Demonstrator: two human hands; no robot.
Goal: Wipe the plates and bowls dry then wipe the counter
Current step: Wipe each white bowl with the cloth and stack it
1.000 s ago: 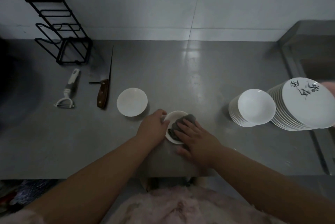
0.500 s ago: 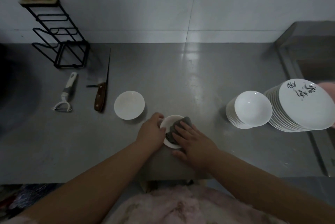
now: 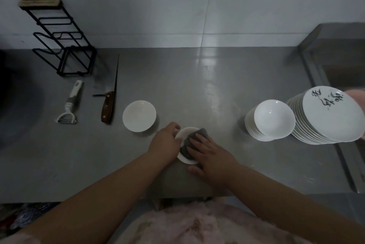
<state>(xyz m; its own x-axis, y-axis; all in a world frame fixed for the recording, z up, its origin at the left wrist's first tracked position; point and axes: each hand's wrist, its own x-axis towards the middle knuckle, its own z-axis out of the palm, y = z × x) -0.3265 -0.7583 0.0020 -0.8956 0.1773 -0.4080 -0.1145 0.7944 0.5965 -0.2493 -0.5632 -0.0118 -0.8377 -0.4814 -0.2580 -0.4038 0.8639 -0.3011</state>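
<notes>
Not much has moved since a second ago; the small bowl [image 3: 185, 145] sits at the same near spot on the grey surface [image 3: 217, 89], and the right hand [image 3: 212, 156] has only slid a little over the grey cloth [image 3: 194, 141] inside it; so I think the rubbing of this bowl is still going on and is not done yet.

The left hand [image 3: 165, 142] reaches in from the left and curls its grip round the bowl's left rim to hold it steady; the right hand lies flat on top of the cloth, its fingers [image 3: 195, 145] straight and a bit spread, pressing the cloth down into the bowl; its thumb rests on the surface just beside the near rim.

One white bowl [image 3: 139, 116] stands alone just left of the hands, likely dry already; a stack of bowls [image 3: 270, 121] and a stack of plates [image 3: 327, 117] wait well apart on the right, touching each other; so most of the job is still to come, and the surface itself has not been wiped yet.
</notes>
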